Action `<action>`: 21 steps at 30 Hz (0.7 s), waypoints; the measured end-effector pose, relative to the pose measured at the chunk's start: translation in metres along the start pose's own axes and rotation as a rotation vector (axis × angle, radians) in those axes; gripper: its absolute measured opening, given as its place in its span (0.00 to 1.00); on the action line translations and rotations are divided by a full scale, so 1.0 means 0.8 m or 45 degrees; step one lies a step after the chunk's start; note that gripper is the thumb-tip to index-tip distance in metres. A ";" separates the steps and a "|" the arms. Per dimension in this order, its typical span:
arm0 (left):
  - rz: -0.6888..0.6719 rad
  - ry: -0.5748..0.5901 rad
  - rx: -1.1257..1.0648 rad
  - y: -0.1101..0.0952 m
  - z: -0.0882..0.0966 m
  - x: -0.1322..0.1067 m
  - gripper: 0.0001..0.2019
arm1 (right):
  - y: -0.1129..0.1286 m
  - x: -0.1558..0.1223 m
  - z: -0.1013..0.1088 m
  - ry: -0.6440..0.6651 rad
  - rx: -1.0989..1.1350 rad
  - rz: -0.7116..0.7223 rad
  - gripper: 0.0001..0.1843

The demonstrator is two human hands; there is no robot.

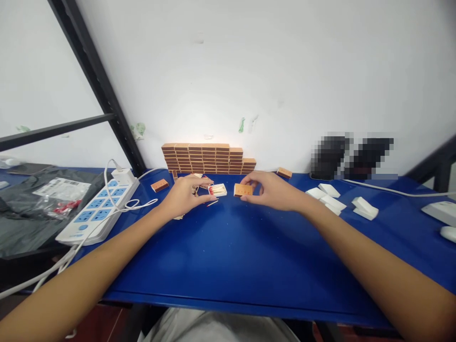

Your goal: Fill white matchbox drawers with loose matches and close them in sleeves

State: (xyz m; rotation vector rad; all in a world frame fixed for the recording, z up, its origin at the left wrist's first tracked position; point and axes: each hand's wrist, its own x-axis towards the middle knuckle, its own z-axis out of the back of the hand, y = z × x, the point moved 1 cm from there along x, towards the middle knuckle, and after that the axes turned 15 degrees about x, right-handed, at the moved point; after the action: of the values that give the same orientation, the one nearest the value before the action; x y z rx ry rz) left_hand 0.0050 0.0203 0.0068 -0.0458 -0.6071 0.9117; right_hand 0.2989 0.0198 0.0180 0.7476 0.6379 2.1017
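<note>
My right hand point(271, 191) pinches a small brown matchbox sleeve point(243, 190) between thumb and fingers, just above the blue table point(228, 256). My left hand point(185, 194) has its fingers closed on the open white tray of red-tipped matches point(217, 190). A loose match point(213, 203) lies on the table just in front of the tray. Behind both hands a stack of brown matchboxes point(208, 158) stands against the white wall.
Single matchboxes lie at the left point(159, 185) and right point(284, 173) of the stack. A white power strip point(99, 209) with cables sits at the left, beside a grey plastic bag point(39, 209). Several white blocks point(333, 198) lie at the right, near a white device point(440, 212).
</note>
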 end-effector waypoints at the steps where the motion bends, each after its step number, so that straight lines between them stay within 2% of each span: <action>1: -0.005 0.005 -0.017 -0.001 0.000 0.000 0.20 | 0.006 0.000 -0.006 0.005 0.022 0.004 0.20; 4: -0.030 0.013 -0.029 -0.004 -0.001 -0.001 0.19 | 0.010 0.001 -0.018 -0.012 0.086 0.008 0.20; 10: -0.078 0.008 -0.045 -0.005 -0.002 -0.002 0.17 | 0.006 0.002 -0.023 -0.054 0.210 0.051 0.20; 16: -0.031 0.021 -0.143 -0.001 -0.001 -0.002 0.19 | 0.007 0.002 -0.028 -0.078 0.386 0.038 0.20; 21: -0.031 0.019 -0.165 0.001 0.000 -0.002 0.18 | 0.004 0.002 -0.031 -0.097 0.392 0.034 0.20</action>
State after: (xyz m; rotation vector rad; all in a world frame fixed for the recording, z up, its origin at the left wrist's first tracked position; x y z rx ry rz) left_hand 0.0040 0.0196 0.0059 -0.1615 -0.6511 0.8470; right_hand 0.2793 0.0149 0.0035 1.0053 0.9261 2.0113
